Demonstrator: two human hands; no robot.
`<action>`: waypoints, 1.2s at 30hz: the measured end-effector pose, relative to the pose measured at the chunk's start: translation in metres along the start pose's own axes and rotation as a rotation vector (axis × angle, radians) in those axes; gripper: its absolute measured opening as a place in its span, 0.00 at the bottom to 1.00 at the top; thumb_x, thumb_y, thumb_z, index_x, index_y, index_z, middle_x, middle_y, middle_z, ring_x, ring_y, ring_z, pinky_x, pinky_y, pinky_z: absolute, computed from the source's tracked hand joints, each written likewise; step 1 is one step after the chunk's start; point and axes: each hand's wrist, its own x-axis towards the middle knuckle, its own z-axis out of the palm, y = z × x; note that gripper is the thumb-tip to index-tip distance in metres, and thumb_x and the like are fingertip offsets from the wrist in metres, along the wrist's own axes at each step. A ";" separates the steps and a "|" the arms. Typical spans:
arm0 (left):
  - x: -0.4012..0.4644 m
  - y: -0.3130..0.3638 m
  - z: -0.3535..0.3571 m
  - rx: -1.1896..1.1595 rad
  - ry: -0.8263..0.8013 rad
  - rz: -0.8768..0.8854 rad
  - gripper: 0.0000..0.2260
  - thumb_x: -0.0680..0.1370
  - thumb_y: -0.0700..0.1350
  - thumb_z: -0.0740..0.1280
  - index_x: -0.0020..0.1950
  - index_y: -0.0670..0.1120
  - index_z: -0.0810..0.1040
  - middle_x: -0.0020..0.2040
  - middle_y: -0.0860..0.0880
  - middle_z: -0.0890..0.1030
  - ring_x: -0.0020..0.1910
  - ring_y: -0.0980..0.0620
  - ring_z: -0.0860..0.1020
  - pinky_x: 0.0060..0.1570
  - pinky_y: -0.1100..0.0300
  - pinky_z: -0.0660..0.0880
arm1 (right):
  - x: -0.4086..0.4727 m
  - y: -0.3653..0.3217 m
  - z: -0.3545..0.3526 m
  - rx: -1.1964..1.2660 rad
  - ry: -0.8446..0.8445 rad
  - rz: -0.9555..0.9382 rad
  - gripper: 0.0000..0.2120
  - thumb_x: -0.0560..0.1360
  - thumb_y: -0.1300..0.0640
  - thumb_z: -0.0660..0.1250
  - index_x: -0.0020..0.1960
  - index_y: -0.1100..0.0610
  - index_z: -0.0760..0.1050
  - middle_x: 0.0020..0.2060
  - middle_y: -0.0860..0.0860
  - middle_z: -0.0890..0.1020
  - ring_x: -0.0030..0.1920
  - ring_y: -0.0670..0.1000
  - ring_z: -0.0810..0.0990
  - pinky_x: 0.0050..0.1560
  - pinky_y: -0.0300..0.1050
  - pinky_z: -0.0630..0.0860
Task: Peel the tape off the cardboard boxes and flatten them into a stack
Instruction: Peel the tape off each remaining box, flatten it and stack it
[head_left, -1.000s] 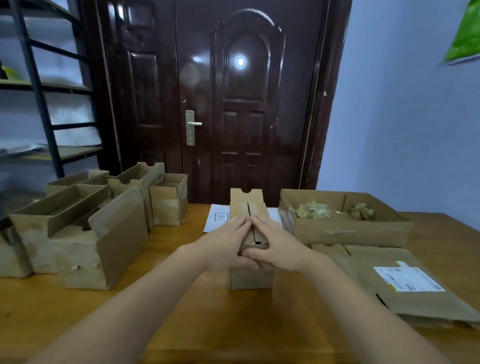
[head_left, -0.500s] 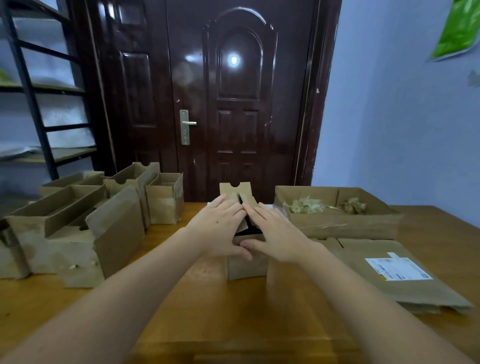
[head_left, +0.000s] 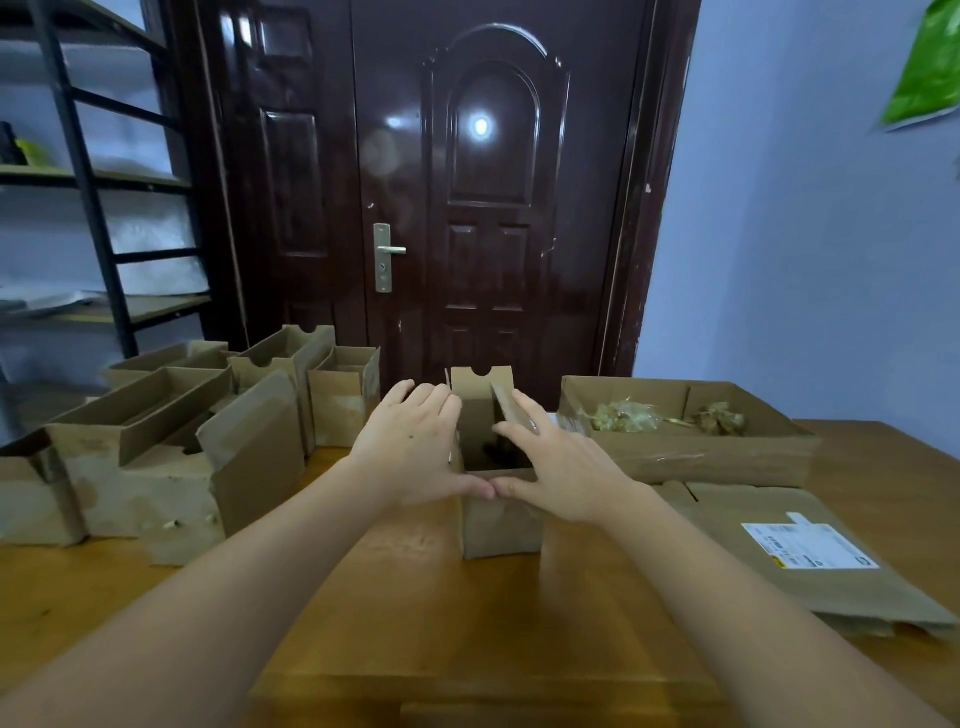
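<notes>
A small upright cardboard box (head_left: 501, 522) stands in the middle of the wooden table (head_left: 405, 623), its top flaps spread and its dark inside showing. My left hand (head_left: 415, 447) lies flat against the left flap, fingers together. My right hand (head_left: 558, 467) presses the right flap outward, fingers slightly spread. Both thumbs meet on the box's near top edge. A flattened box with a white label (head_left: 789, 551) lies at the right.
Several open cardboard boxes (head_left: 171, 457) crowd the table's left side. A wide shallow box (head_left: 691, 447) holding crumpled tape scraps sits behind the flattened one. A dark door (head_left: 467, 208) and a metal shelf (head_left: 93, 218) stand beyond the table.
The box's top flaps were shut under my hands and are now spread apart, exposing the inside. My hands have moved outward with the flaps.
</notes>
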 end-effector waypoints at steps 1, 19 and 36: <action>-0.001 0.001 -0.002 0.025 0.006 -0.020 0.52 0.64 0.87 0.47 0.60 0.45 0.78 0.56 0.49 0.80 0.58 0.46 0.78 0.69 0.45 0.69 | 0.000 0.000 0.001 0.032 0.002 0.024 0.38 0.75 0.28 0.62 0.78 0.46 0.60 0.82 0.42 0.41 0.60 0.54 0.80 0.53 0.47 0.78; -0.014 0.028 0.005 -0.022 -0.280 -0.152 0.51 0.72 0.81 0.41 0.78 0.44 0.66 0.75 0.44 0.71 0.75 0.43 0.68 0.75 0.48 0.64 | -0.023 0.007 0.020 0.149 0.176 0.535 0.59 0.57 0.12 0.55 0.75 0.52 0.58 0.71 0.47 0.66 0.67 0.52 0.71 0.52 0.51 0.76; -0.030 0.063 0.067 -0.982 -0.272 -0.449 0.46 0.71 0.79 0.52 0.83 0.59 0.46 0.80 0.53 0.66 0.76 0.51 0.69 0.70 0.53 0.72 | -0.018 0.007 0.041 0.664 -0.068 0.508 0.28 0.73 0.27 0.63 0.58 0.50 0.72 0.52 0.45 0.79 0.53 0.45 0.79 0.47 0.38 0.77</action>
